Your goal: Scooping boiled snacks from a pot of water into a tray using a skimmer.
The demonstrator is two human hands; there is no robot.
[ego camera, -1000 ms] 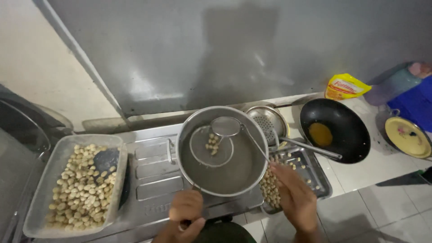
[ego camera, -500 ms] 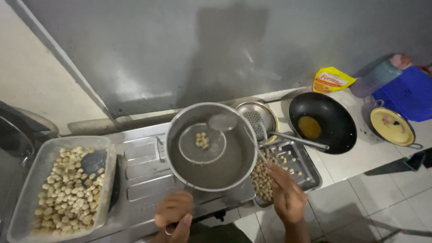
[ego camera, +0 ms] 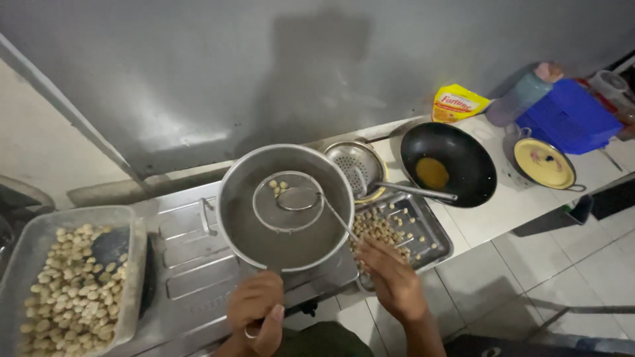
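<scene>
1. Right hand (ego camera: 390,277) grips the skimmer (ego camera: 289,200) handle; its long axis runs far-left from that hand into the pot (ego camera: 284,208).
2. Left hand (ego camera: 256,311), fingers curled, sits near the pot's near rim, holding its handle, it seems.

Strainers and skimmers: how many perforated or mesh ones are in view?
2. A wire skimmer sits over the big steel pot, its handle in the right hand. A perforated steel strainer rests behind the pot, beside the black wok.

Two bare forearms, no sleeves, left grip (ego camera: 256,311) wearing a ring, right grip (ego camera: 392,281) unadorned, dark green garment below
</scene>
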